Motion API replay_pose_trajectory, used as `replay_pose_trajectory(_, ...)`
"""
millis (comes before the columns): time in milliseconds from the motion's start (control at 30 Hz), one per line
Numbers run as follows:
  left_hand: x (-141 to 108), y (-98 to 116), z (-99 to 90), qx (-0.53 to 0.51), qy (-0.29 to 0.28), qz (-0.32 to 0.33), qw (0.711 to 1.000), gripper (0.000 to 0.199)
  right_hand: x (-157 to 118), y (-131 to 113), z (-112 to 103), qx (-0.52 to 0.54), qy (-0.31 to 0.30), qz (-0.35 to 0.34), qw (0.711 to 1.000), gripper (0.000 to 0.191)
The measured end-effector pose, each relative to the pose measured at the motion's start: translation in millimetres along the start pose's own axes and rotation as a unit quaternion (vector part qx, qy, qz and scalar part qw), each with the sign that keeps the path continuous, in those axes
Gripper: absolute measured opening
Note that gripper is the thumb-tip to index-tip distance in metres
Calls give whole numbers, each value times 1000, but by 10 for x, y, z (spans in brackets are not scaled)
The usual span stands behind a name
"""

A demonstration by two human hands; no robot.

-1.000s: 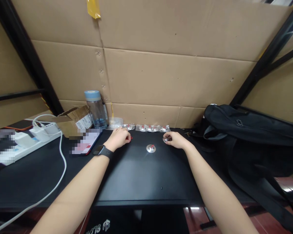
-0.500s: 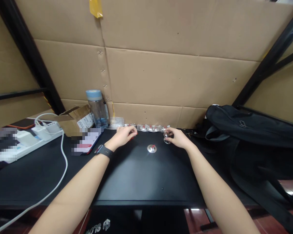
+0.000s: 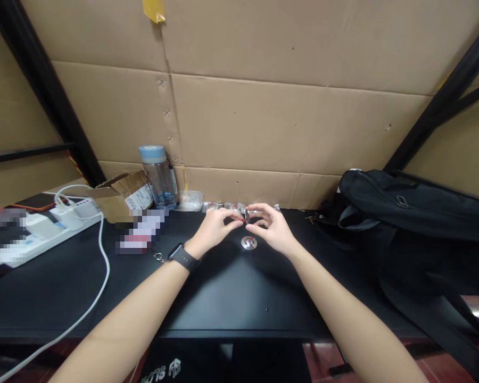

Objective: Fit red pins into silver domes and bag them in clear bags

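Above the middle of the black table, my right hand [image 3: 272, 230] grips a small shiny metal disc [image 3: 247, 215] by its rim, with thumb and fingers. The disc is held upright, nearly edge-on. My left hand [image 3: 219, 227], with a watch on its wrist, pinches a small red piece [image 3: 242, 220] against the middle of that disc; its exact shape is too small to tell. Just below the hands, a second domed metal disc [image 3: 248, 243], like a finger cymbal with red at its centre, lies flat on the table.
Several plastic-wrapped metal discs [image 3: 212, 206] with red bits line the back edge. At left stand a blue-lidded bottle [image 3: 158, 178], an open cardboard box [image 3: 130, 197] and a power strip [image 3: 48, 229]. A key ring [image 3: 158, 257] lies by my watch. A black bag [image 3: 415, 213] fills the right.
My right hand has lifted a metal disc off the table and brought it left. My left hand has moved right to meet it. The flat disc has stayed in place.
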State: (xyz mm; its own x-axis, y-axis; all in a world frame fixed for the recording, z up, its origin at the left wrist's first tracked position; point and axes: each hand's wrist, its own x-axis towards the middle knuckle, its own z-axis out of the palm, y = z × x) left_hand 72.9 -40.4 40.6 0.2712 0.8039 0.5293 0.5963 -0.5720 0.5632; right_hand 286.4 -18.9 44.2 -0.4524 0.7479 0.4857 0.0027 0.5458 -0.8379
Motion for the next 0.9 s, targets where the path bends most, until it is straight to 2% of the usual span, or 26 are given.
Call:
replay_pose_trajectory(167, -5, 49, 64, -38, 38, -11, 998, 17, -18, 7, 79, -2, -1, -16, 1000, 46)
replay_pose_trajectory(300, -2, 37, 97, -16, 85, -3, 996, 11, -23, 28, 96, 2, 9, -17, 1000, 45)
replay_pose_trajectory(500, -18, 61, 120, 29, 92, -24, 995, 9, -27, 56, 109, 13, 9, -19, 1000, 45)
replay_pose_trajectory(700, -41, 122, 123, 109, 100, -4, 989, 9, -14, 164, 130, 20, 24, 13, 999, 45)
replay_pose_trajectory(767, -46, 138, 131, 131, 109, 5, 985, 9, -1, 193, 100, 0, 23, 25, 999, 42)
replay_pose_trajectory(900, -50, 155, 145, 147, 115, 8, 982, 9, 18, 175, -2, -126, -9, 2, 992, 28)
